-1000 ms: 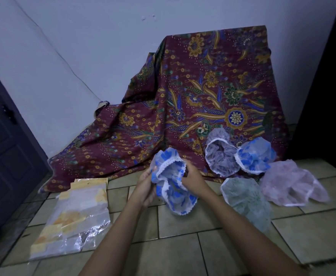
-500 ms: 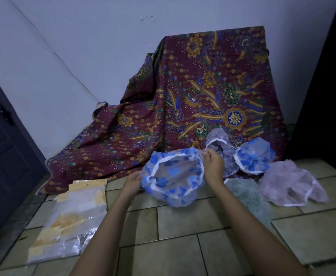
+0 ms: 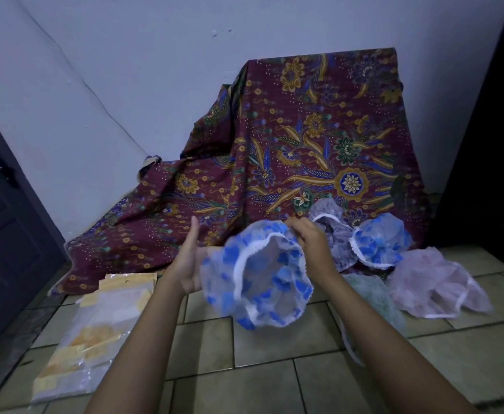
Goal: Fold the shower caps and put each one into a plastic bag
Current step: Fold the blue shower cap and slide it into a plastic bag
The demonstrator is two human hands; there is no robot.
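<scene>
I am holding the blue cap [image 3: 262,279] over the floor [image 3: 274,345], my right hand [image 3: 310,237] pinching its rim at the top. My left hand [image 3: 188,264] is lying against its left side, thumb straight up, fingers hidden behind it: I cannot tell their grip. More caps [image 3: 379,240] are lying to the right, bags [image 3: 95,330] to the left.

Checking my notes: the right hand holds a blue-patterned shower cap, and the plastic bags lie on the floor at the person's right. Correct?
No: the head view shows the plastic bags on the floor at the person's left. The right hand does hold the blue-patterned shower cap.
</scene>
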